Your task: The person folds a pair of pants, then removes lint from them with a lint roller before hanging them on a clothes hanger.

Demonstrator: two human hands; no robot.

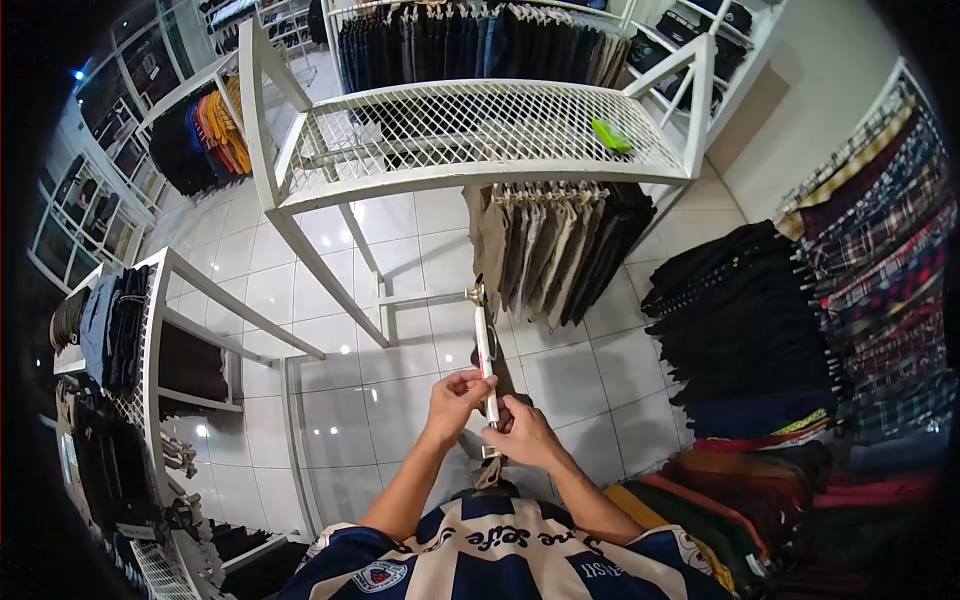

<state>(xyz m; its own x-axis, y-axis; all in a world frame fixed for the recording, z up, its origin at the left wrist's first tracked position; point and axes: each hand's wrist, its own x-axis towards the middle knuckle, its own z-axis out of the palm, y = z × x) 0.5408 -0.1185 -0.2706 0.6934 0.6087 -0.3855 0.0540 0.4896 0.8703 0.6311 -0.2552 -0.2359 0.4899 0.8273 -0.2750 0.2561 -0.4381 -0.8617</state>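
Observation:
In front of my body a white clip hanger with metal clips at its ends points away from me. Dark brownish trousers seem to hang below it, mostly hidden by the hanger and my hands. My left hand is closed, its fingertips pinching the hanger's bar near the middle. Nearer to me, my right hand is closed on the same bar, close to the near clip. Beyond the far clip, a row of beige, brown and black trousers hangs from the white rack.
A white metal rack with a mesh shelf stands ahead, a green item on it. Black folded clothes and plaid shirts fill the right side. At left stands another white rack with clothes. Pale tiles cover the floor.

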